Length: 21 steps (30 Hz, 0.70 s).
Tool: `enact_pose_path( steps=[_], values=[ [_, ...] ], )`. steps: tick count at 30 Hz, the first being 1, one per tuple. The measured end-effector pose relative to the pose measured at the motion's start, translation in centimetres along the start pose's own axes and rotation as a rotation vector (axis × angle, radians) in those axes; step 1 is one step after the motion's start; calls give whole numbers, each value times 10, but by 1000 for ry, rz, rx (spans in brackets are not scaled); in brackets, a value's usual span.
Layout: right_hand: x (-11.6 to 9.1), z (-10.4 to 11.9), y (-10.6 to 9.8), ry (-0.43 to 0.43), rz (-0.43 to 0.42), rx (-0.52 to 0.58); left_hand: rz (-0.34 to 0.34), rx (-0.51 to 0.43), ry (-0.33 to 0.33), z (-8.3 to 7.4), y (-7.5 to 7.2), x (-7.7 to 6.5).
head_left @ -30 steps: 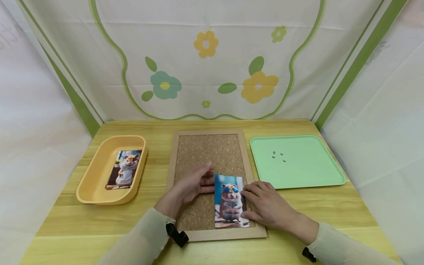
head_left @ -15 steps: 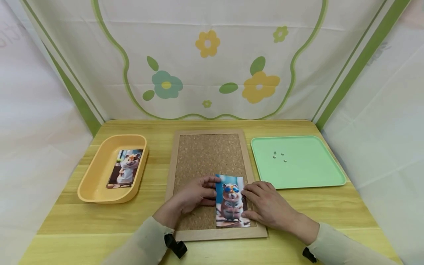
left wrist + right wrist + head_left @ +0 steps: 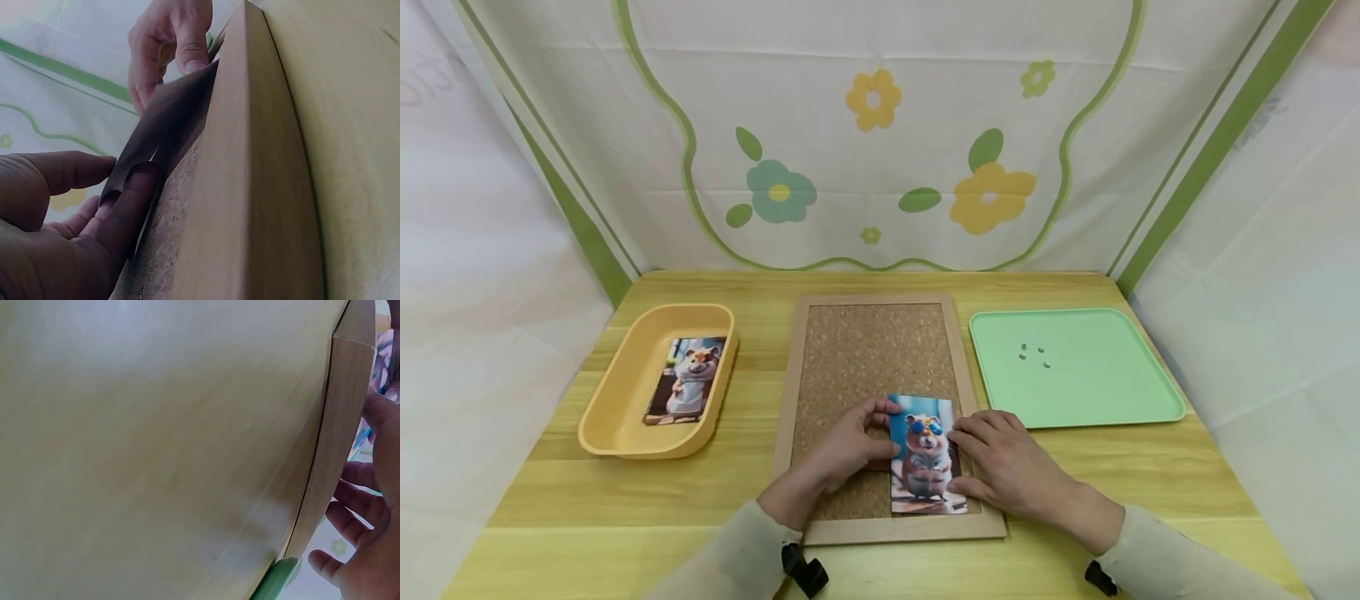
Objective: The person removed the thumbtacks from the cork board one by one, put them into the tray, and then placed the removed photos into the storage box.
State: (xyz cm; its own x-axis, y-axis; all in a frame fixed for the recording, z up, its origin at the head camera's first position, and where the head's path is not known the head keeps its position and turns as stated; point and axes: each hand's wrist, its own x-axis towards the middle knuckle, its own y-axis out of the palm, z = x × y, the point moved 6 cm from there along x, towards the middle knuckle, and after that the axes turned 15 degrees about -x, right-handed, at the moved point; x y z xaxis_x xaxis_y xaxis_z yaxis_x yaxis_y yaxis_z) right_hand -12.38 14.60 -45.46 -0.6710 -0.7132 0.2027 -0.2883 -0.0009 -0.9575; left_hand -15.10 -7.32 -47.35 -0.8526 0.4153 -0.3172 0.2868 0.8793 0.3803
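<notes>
A photo print (image 3: 925, 458) of a hamster in blue sunglasses is held over the lower right of a wood-framed cork board (image 3: 865, 350). My left hand (image 3: 853, 446) pinches its left edge, the thumb by the edge and fingers going behind it. On the opposite edge, my right hand (image 3: 1011, 467) grips the photo between thumb and fingers. In the left wrist view, the dark back of the photo (image 3: 172, 115) shows, tilted and raised off the cork at least in part. The right wrist view shows only a sliver of the photo beside my right thumb.
At left, a yellow bin (image 3: 613, 417) contains another hamster photo (image 3: 688, 383). To the right of the board lies a green tray (image 3: 1108, 367) with several small metallic pieces (image 3: 1041, 350). A white flowered curtain (image 3: 865, 158) closes off the back of the wooden table (image 3: 535, 500).
My left hand has come to the photo's left edge, and its thumb has moved down from the upper side to that edge. My right hand and the photo have barely moved.
</notes>
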Motion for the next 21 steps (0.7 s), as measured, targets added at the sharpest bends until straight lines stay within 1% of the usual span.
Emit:
enact_pose_path(
  steps=[6, 10, 14, 16, 18, 21],
  values=[
    [0, 0, -1, 0, -13, 8, -12, 15, 1, 1, -1, 1],
    [-2, 0, -4, 1, -57, 8, -35, 29, 5, 1, -6, 4],
    [-4, -2, -8, 8, -128, 32, -59, 27, 12, -4, -17, 5],
    [-6, -3, -10, 10, -157, 45, -73, 18, 1, -7, -25, 6],
    [-8, -5, -11, 14, -167, 53, -78, 6, -12, -11, -34, 7],
    [-9, -5, -10, 12, -150, 67, -63, -7, -19, -17, -45, 7]
  ],
)
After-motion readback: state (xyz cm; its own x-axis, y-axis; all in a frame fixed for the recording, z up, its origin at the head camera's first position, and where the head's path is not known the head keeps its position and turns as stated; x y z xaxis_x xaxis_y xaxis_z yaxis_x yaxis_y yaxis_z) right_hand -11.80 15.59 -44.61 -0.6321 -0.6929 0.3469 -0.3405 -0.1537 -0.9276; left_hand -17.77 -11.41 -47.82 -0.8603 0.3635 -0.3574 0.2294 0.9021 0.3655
